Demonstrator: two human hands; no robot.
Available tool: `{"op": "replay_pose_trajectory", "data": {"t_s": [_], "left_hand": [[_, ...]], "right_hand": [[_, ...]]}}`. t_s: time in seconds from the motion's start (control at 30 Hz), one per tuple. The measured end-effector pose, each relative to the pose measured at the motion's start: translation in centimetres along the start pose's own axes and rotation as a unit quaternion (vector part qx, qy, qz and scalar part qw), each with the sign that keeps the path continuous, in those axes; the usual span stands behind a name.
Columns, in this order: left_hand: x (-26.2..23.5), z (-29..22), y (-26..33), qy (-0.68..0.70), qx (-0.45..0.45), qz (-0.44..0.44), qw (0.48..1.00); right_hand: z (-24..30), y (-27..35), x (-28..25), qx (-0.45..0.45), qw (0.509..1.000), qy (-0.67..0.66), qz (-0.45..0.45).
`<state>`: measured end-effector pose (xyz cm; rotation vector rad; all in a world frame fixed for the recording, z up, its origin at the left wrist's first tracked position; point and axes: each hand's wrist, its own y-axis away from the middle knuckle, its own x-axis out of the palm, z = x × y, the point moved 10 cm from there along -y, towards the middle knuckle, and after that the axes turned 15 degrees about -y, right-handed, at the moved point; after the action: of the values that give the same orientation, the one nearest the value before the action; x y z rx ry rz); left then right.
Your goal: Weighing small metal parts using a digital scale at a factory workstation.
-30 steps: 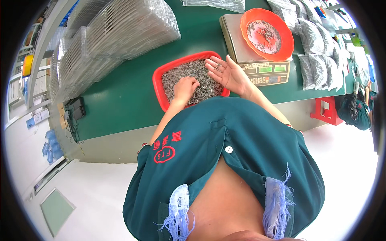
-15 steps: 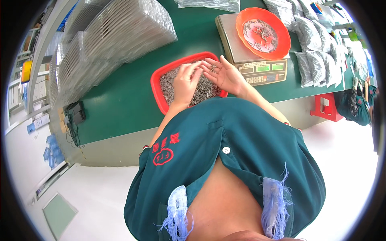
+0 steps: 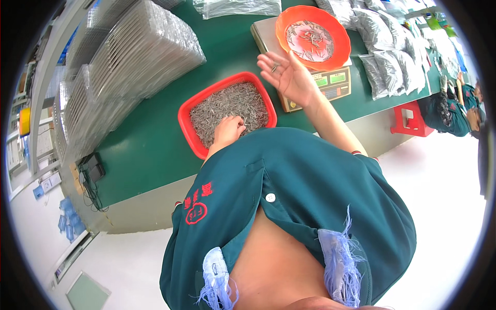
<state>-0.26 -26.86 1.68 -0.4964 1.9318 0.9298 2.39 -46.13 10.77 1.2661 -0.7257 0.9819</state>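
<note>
My left hand (image 3: pixel 229 130) reaches into the near side of a red plastic basket (image 3: pixel 185 123), its fingers curled down onto a heap of small metal pins (image 3: pixel 227 105). Whatever lies under its fingertips is hidden. Palm up, my right hand (image 3: pixel 295 82) hangs over the left edge of a weighing scale (image 3: pixel 261 31), with a few metal pins (image 3: pixel 275 68) lying on its slightly bent fingers. An orange scalloped bowl (image 3: pixel 341 41) sits on the scale just beyond that hand, with loose pins scattered across its bottom.
Stacks of clear plastic trays (image 3: pixel 150 51) rise at the left of the green table (image 3: pixel 139 150). Filled clear bags (image 3: pixel 382 72) lie at the right. A black adapter with cables (image 3: pixel 93 168) sits near the left edge. A red stool (image 3: pixel 411 121) and other people are at far right.
My hands were together over the basket; now they are apart. The left has dropped into the pins, and the right has moved up and right beside the bowl. The whole view has shifted somewhat.
</note>
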Motion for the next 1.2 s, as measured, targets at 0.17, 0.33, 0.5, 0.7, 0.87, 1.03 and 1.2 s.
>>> {"op": "replay_pose_trajectory", "data": {"t_s": [0.17, 0.33, 0.5, 0.7, 0.87, 1.03, 1.2], "left_hand": [[-0.5, 0.0, 0.6, 0.014, -0.018, -0.011, 1.0], [-1.5, 0.6, 0.7, 0.048, -0.053, -0.058, 0.996], [-5.1, 1.2, 1.0, 0.147, -0.087, -0.125, 0.977], [-12.7, -1.9, 2.0, 0.201, -0.026, -0.28, 0.938], [-14.8, -4.2, 1.7, 0.106, 0.018, -0.338, 0.935], [-10.9, 0.6, 0.0, 0.205, -0.087, -0.298, 0.928], [-3.5, -0.4, -2.3, -0.037, -0.039, -0.157, 0.986]], "right_hand": [[10.5, -1.5, 0.8, -0.19, 0.98, 0.04, 0.031], [17.3, -0.4, 1.1, -0.302, 0.913, 0.269, -0.049], [16.5, 1.1, 3.1, -0.334, 0.826, 0.449, -0.067], [0.3, -2.3, 0.3, 0.02, 0.967, 0.251, 0.031], [-9.4, -1.2, -3.4, 0.195, 0.978, 0.048, -0.062], [-7.4, -1.5, -3.6, 0.164, 0.985, -0.002, -0.062], [-6.3, -1.3, -3.6, 0.144, 0.988, -0.003, -0.052]]}}
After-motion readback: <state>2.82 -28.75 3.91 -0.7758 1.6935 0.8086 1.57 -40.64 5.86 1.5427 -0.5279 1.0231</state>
